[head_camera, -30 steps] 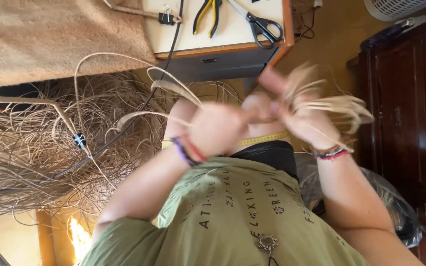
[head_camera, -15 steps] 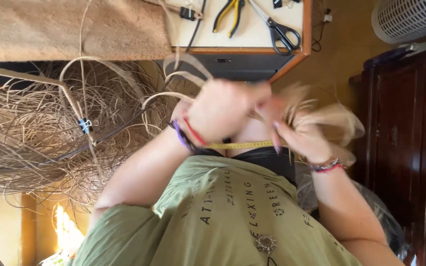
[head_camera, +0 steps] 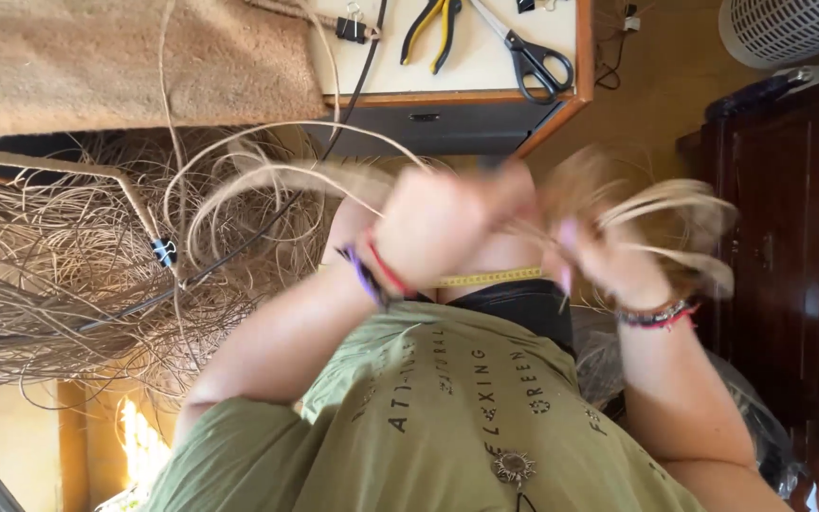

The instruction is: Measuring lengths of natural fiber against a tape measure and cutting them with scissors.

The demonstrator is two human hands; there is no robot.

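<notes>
Reeds (head_camera: 656, 204), pale and flat, sit bunched in front of our chest, just above the yellow tape measure (head_camera: 485, 278) that crosses it. Our left hand (head_camera: 438, 228) is fisted around the strands, which loop away toward the loose pile (head_camera: 59, 275). Our right hand (head_camera: 609, 256) pinches the fanned ends, though blur hides the exact finger grip. We judge it best to keep both grips close together and the tension even, so no strand kinks. Beyond, scissors (head_camera: 533, 52) and pliers (head_camera: 428, 28) lie near the table's (head_camera: 485, 97) front edge.
</notes>
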